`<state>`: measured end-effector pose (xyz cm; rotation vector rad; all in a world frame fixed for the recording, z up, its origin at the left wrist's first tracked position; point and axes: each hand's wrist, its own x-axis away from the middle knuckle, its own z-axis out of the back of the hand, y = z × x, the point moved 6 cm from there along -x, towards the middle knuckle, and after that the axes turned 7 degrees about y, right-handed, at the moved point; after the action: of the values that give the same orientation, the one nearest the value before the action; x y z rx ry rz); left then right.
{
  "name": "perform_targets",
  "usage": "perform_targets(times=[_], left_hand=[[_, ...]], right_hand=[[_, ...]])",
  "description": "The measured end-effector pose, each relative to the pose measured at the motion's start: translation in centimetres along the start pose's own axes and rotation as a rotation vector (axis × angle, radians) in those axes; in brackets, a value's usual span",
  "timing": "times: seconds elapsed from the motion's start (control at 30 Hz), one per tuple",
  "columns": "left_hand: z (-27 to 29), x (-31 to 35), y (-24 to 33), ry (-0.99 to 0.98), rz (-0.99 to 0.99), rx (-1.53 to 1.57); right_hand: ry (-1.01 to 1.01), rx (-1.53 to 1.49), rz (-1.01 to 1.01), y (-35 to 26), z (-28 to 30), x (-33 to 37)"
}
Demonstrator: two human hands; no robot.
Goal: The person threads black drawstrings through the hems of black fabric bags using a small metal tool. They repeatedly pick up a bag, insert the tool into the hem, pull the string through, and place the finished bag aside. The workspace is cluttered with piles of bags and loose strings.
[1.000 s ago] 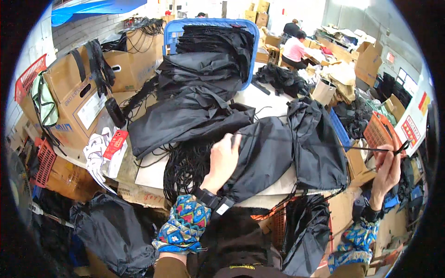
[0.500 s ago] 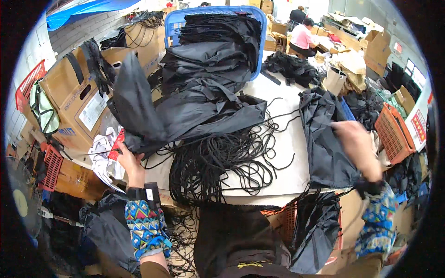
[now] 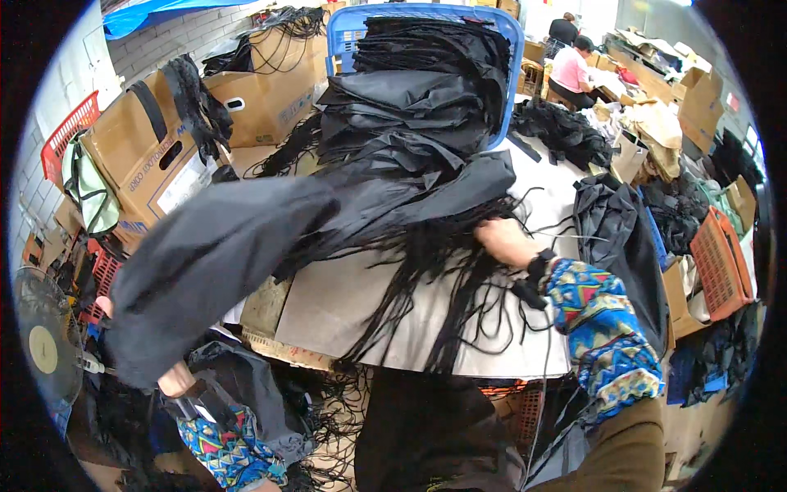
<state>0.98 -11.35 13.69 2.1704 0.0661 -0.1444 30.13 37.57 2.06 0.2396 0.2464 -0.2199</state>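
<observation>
My left hand (image 3: 175,380) is closed on the edge of a black fabric bag (image 3: 221,254), which stretches, blurred, from the pile across the left of the table. The bag hides most of its fingers. My right hand (image 3: 504,243) is closed at the upper end of a bundle of black cords (image 3: 426,283), and a thin light rod (image 3: 570,238) sticks out behind it to the right. Its fingertips partly sink among the cords. The cords fan out toward the near table edge. Above them slumps a stack of black bags (image 3: 385,123).
A blue basket (image 3: 518,74) holds the stack at the back. Cardboard boxes (image 3: 135,139) stand at left, beside a fan (image 3: 41,348). More black bags (image 3: 611,221) lie on the right, near an orange basket (image 3: 721,271). Two people sit far back.
My left hand has swung down and left, pulling the bag with it. From the bags on the right, my right hand has come left to the cords, which now spread toward the table edge.
</observation>
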Motion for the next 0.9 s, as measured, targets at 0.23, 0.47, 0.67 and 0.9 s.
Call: perform_targets(times=[0.23,0.47,0.67,0.9], left_hand=[[-7.7,3.6,-9.2,0.080,-0.064,-0.106],[-10.9,6.9,-8.6,-0.126,0.050,-0.065],[-7.7,10.2,-10.1,-0.004,0.264,0.077],[-7.7,16.9,-11.4,0.106,0.282,0.233]], right_hand=[[-0.372,0.133,0.189,-5.7,8.0,3.7],[-0.440,-0.462,0.127,-8.1,15.8,5.7],[-0.570,-1.835,-0.671,-15.4,13.1,4.9],[0.440,-0.730,-0.370,-19.2,17.9,9.3]])
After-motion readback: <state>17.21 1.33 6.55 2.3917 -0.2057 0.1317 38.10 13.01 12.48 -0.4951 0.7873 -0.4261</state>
